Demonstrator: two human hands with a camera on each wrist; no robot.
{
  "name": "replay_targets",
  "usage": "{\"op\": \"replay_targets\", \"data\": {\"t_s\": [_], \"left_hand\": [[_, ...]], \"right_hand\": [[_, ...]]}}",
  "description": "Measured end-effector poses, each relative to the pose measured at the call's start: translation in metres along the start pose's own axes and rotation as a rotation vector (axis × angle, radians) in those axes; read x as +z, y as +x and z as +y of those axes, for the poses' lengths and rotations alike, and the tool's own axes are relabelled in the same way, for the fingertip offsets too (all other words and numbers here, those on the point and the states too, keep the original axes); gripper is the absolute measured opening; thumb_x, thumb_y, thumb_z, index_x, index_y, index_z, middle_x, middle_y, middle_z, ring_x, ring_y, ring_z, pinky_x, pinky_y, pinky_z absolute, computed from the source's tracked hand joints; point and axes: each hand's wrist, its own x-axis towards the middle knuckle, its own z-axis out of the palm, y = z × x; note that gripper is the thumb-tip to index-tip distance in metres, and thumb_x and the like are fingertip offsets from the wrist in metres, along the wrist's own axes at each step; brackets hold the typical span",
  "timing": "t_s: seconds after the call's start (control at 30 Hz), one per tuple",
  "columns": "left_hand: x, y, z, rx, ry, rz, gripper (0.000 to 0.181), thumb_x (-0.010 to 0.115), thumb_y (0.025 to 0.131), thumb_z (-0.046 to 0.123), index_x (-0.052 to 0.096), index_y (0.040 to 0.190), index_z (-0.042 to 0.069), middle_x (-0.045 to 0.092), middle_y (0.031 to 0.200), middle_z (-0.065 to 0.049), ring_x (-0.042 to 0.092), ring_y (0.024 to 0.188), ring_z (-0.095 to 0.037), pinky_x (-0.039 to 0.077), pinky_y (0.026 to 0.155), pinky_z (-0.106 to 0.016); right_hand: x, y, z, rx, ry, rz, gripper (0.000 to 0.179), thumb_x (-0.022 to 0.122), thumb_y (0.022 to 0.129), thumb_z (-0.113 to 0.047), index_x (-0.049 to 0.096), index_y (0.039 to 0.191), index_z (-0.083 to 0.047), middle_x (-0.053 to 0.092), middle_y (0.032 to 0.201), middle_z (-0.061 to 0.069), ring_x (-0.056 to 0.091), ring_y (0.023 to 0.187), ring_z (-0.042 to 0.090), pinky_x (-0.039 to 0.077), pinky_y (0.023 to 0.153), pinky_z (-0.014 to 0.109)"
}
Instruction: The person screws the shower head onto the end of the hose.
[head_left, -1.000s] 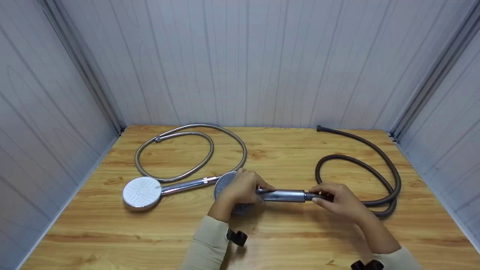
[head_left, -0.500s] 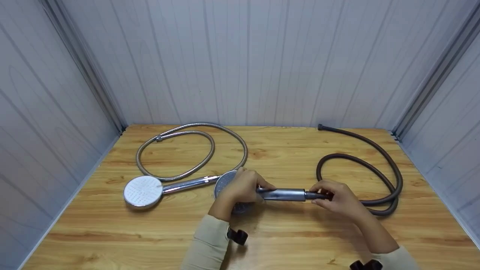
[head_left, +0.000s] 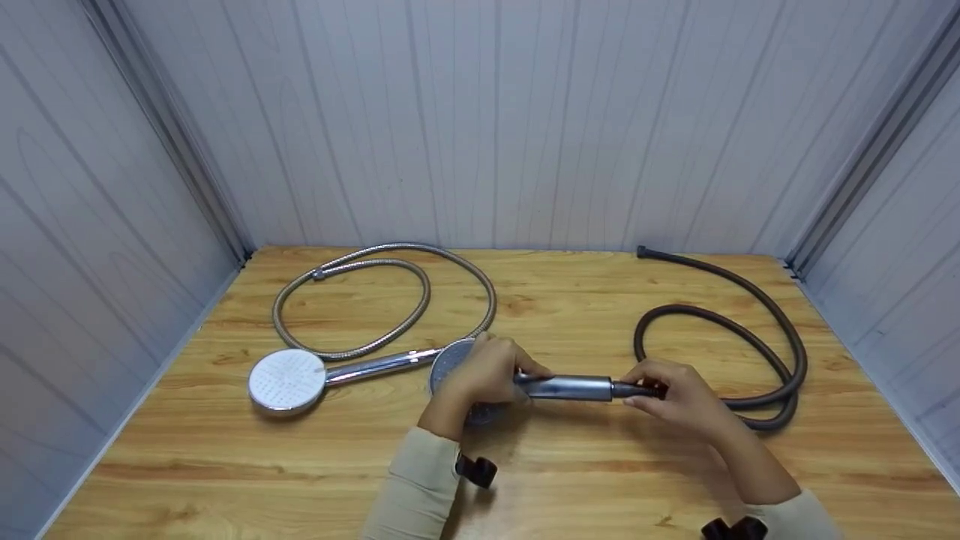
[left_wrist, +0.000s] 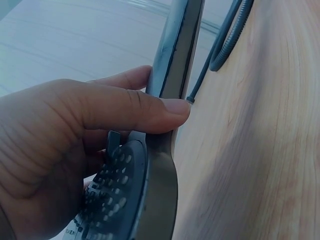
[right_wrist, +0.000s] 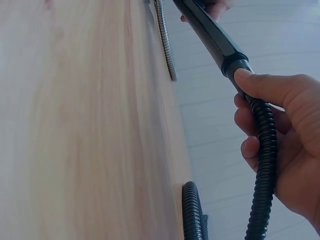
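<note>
My left hand (head_left: 486,373) grips a dark grey shower head (left_wrist: 161,185) at its neck, thumb across the handle and fingers behind. The spray face (left_wrist: 112,192) with its pale nozzles lies under the palm, partly hidden. The handle (head_left: 574,388) points right. At its end, my right hand (head_left: 671,394) pinches the tapered connector (right_wrist: 239,67) of a black ribbed hose (right_wrist: 265,150) between thumb and fingers. The connector sits right against the handle's end in the right wrist view. From there the hose runs under the right hand and loops on the table.
On the left lies a chrome shower head (head_left: 287,381) with a white face, its silver metal hose (head_left: 491,289) coiled behind it. The dark hose's free end (head_left: 643,252) lies near the back edge of the wooden table (head_left: 285,480). Panelled walls (head_left: 525,120) enclose three sides.
Both hands keep their places on the shower head and the connector. The right fingers shift slightly around the connector; the two hoses lie as before.
</note>
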Motion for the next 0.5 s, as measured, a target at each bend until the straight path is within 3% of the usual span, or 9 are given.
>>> {"op": "replay_targets", "data": {"t_s": [0.33, 0.5], "left_hand": [[0.0004, 0.0007, 0.0010, 0.013, 0.037, 0.008, 0.051, 0.090, 0.061, 0.011, 0.077, 0.106, 0.031, 0.073, 0.090, 0.015, 0.055, 0.069, 0.001, 0.023, 0.079, -0.032], [0.0010, -0.0004, 0.0022, 0.032, 0.027, 0.022, 0.050, 0.091, 0.062, 0.010, 0.077, 0.105, 0.032, 0.073, 0.089, 0.016, 0.053, 0.065, 0.000, 0.025, 0.083, -0.033]], "right_hand": [[-0.0035, 0.0017, -0.0034, 0.049, 0.012, -0.044, 0.018, 0.077, 0.082, -0.009, 0.072, 0.098, -0.015, 0.065, 0.086, -0.006, 0.053, 0.067, 0.009, 0.046, 0.057, 0.026], [-0.0058, 0.0016, -0.0070, 0.059, 0.013, -0.078, 0.016, 0.077, 0.084, -0.014, 0.072, 0.098, -0.012, 0.066, 0.086, -0.002, 0.053, 0.067, 0.010, 0.046, 0.057, 0.026]]}}
